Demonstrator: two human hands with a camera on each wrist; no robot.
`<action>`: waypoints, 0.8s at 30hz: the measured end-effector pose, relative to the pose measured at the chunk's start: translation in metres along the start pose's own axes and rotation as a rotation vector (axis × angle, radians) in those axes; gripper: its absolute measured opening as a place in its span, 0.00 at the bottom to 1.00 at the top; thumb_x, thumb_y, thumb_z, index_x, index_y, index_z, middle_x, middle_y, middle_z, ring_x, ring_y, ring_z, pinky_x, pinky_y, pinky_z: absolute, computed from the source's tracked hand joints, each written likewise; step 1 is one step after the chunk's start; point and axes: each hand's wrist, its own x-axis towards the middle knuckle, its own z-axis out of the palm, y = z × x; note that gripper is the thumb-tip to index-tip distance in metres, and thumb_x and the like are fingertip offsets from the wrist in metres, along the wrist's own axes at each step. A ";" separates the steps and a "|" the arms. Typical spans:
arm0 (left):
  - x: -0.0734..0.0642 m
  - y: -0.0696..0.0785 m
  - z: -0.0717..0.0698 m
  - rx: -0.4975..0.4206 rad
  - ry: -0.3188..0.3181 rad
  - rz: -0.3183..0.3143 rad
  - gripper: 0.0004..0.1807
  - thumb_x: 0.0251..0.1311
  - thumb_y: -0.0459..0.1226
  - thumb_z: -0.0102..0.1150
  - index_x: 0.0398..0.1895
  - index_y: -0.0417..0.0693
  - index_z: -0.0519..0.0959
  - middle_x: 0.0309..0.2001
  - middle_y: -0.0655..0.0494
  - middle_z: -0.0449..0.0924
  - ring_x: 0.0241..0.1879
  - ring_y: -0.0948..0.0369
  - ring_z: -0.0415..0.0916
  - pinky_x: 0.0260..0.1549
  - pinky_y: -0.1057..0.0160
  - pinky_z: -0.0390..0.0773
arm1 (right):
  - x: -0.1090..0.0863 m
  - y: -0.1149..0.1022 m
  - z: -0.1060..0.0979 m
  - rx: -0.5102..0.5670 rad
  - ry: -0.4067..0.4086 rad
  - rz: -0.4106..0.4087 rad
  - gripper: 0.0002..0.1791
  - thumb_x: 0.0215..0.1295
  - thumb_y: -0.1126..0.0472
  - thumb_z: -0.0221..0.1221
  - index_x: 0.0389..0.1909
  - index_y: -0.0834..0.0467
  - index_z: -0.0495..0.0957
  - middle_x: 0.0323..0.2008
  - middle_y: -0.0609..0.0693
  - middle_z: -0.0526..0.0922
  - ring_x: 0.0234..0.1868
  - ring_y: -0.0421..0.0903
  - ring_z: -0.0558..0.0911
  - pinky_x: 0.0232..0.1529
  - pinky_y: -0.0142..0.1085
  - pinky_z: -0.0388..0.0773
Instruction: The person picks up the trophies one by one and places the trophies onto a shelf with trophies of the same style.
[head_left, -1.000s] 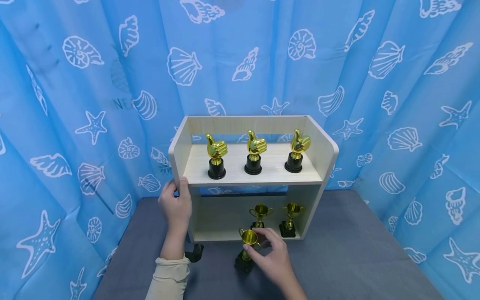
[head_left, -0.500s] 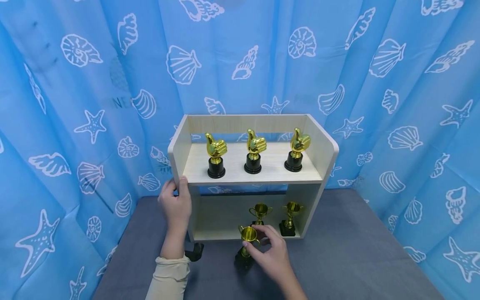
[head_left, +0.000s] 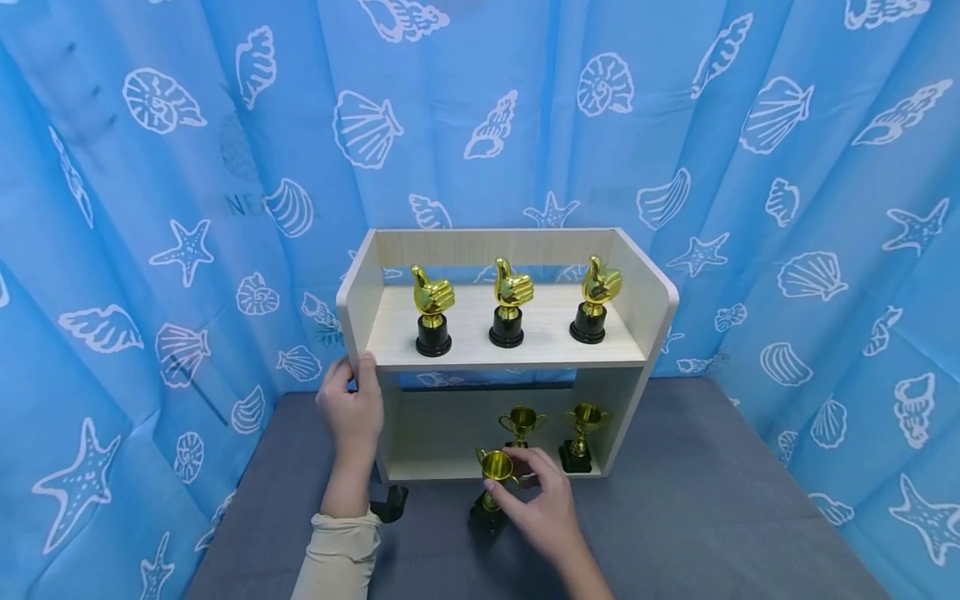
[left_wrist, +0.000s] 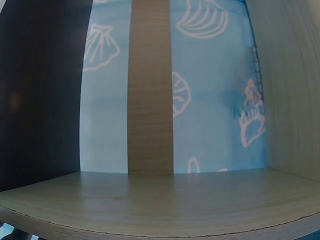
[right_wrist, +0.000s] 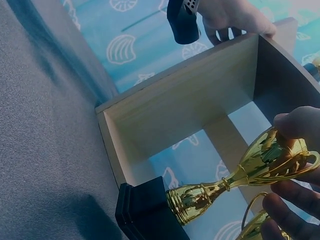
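My right hand (head_left: 543,504) pinches a gold two-handled trophy cup (head_left: 495,468) by its bowl, just in front of the shelf's lower opening. In the right wrist view that trophy cup (right_wrist: 262,160) shows its black square base (right_wrist: 150,210), with the thumb and fingers on either side of the bowl. My left hand (head_left: 354,408) grips the left side panel of the pale wooden shelf (head_left: 510,365), thumb on the front edge. Two more trophy cups stand in the lower compartment, one at the right (head_left: 581,433) and one in the middle (head_left: 521,423), partly hidden by my right hand.
Three gold thumbs-up trophies, at left (head_left: 433,312), middle (head_left: 510,304) and right (head_left: 596,300), stand on the upper shelf. A black strap-like object (head_left: 390,505) shows beside my left wrist. Grey cloth (head_left: 697,500) covers the table, before a blue shell-patterned curtain (head_left: 480,108).
My right hand and its trophy cup have shifted very slightly toward the shelf. The left hand keeps its grip on the side panel, and the other trophies stand as before.
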 end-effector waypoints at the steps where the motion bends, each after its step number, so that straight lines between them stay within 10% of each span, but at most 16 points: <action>1: 0.000 0.000 0.000 -0.001 0.001 0.000 0.22 0.76 0.48 0.57 0.34 0.38 0.87 0.44 0.45 0.87 0.37 0.52 0.82 0.34 0.58 0.74 | 0.000 0.000 0.000 0.000 0.002 -0.001 0.23 0.54 0.57 0.81 0.51 0.46 0.86 0.43 0.38 0.85 0.41 0.41 0.84 0.41 0.41 0.86; 24: 0.000 0.001 -0.003 -0.047 -0.031 -0.037 0.23 0.75 0.48 0.58 0.34 0.36 0.86 0.48 0.44 0.87 0.44 0.50 0.83 0.41 0.54 0.77 | 0.006 0.002 0.008 0.020 -0.038 0.004 0.24 0.56 0.56 0.80 0.53 0.44 0.86 0.46 0.39 0.85 0.42 0.40 0.85 0.43 0.39 0.84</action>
